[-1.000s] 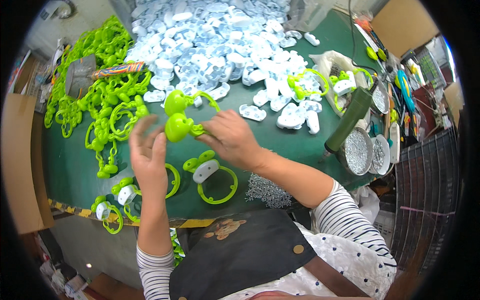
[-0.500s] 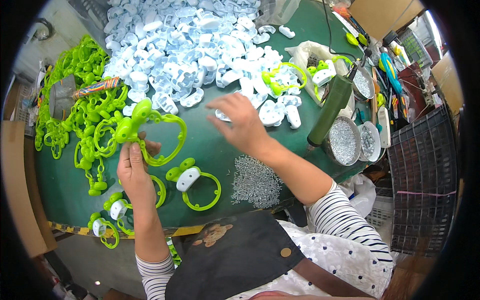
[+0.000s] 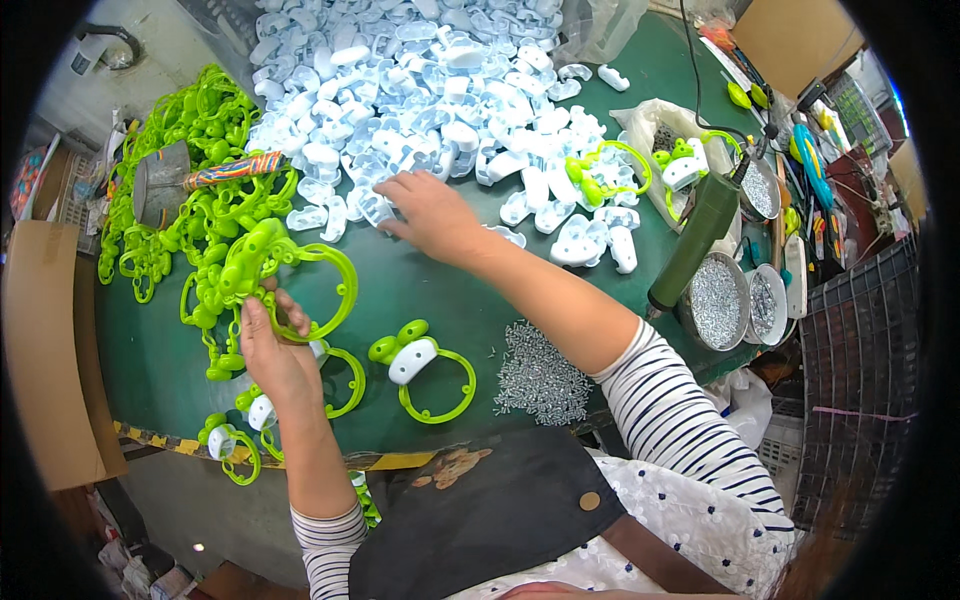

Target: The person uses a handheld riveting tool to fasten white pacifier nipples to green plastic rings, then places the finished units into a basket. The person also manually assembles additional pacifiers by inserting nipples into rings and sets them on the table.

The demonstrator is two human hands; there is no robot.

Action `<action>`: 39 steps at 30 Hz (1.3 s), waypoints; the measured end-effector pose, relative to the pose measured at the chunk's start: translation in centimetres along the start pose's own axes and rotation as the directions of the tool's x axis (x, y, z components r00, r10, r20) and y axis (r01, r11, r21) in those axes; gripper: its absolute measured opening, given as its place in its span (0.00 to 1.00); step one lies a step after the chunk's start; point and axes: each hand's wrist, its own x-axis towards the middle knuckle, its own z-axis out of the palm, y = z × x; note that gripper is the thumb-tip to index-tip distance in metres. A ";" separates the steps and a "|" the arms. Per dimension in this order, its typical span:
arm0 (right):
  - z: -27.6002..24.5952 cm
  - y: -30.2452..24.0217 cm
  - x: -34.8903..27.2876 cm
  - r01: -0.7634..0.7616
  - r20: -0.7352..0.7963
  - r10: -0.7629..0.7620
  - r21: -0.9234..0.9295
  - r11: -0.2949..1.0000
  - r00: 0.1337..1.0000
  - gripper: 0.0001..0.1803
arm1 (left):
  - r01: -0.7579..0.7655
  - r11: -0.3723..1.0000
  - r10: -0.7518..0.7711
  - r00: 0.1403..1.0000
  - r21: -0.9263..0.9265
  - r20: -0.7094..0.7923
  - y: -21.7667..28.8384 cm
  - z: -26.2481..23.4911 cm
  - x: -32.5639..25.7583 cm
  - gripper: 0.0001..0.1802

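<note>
The scene is brightly and evenly lit from above, with colours saturated and no deep shade on the green table [image 3: 420, 290]. Shadows are soft and short: a faint one lies under the right hand [image 3: 430, 212] and forearm, another beside the left hand [image 3: 275, 355]. The heap of white plastic shells [image 3: 440, 90] is close to overexposed, its glossy surfaces running together in pale glare. The metal bowl of screws [image 3: 716, 302] glints. Focus is sharp in the middle. The fisheye lens bends straight edges strongly toward the rim, where a black circular border cuts off the corners and detail softens and darkens.
</note>
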 end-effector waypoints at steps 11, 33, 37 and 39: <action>-0.7 -0.7 0.3 0.015 0.044 -0.022 0.170 0.985 0.999 0.41 | 0.097 0.995 -0.097 0.995 -0.020 0.002 -0.5 0.0 -0.3 0.19; -4.4 1.6 -2.6 -0.246 0.091 0.245 -0.001 0.969 0.965 0.30 | 0.283 0.959 -0.281 0.954 -0.005 0.108 -2.7 2.5 -0.4 0.21; -5.2 1.6 -2.7 -0.347 0.111 0.342 0.025 0.938 0.933 0.26 | 0.293 0.956 -0.292 0.951 0.008 0.105 -2.8 2.9 -0.6 0.21; -4.9 2.4 -3.0 -0.323 0.060 0.320 0.069 0.944 0.946 0.23 | 0.299 0.954 -0.298 0.948 0.005 0.113 -2.8 2.9 -0.5 0.21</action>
